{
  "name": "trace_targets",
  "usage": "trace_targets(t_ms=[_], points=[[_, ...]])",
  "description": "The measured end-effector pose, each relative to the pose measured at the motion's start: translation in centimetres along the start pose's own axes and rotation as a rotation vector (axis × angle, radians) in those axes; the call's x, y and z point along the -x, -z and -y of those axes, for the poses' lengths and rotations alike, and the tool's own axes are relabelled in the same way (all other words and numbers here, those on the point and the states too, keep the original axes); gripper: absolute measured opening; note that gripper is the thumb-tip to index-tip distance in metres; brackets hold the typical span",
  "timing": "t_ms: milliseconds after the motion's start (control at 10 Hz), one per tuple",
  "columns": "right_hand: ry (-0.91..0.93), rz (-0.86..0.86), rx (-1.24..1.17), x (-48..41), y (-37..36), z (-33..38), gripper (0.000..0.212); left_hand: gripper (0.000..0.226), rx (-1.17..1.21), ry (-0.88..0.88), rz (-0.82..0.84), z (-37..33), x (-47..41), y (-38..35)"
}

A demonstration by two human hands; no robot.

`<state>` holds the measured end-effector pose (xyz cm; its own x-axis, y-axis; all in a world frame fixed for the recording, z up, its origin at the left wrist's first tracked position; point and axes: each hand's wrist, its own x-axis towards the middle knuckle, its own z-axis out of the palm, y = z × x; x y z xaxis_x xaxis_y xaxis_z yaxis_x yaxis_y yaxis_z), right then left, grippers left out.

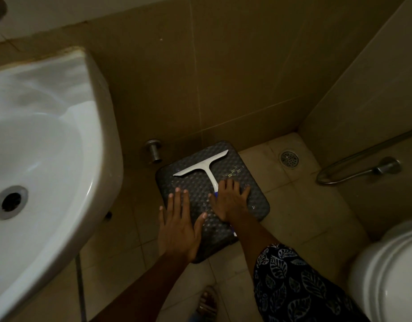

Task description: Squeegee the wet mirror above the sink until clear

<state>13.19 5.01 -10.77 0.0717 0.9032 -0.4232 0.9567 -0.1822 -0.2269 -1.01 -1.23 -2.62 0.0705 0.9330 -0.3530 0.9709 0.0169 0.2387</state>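
A white T-shaped squeegee (206,167) lies flat on a dark woven-pattern stool (195,187) on the bathroom floor, its blade toward the wall. My right hand (230,201) is spread flat over the lower end of the squeegee handle, fingers apart, not curled around it. My left hand (179,225) lies open and flat on the stool's near left part, beside the handle and apart from it. The mirror is out of view.
A white sink (45,145) fills the left side. A toilet (390,275) stands at the lower right. A floor drain (289,159) and a bidet spray hose (363,169) are at the right wall. A metal pipe fitting (154,149) sticks out behind the stool.
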Motion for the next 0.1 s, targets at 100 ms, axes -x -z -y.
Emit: trace_targets(t_ms=[100], points=[[0.017, -0.081, -0.045, 0.83, 0.9, 0.14, 0.062, 0.089, -0.027, 0.007, 0.007, -0.55, 0.43, 0.74]])
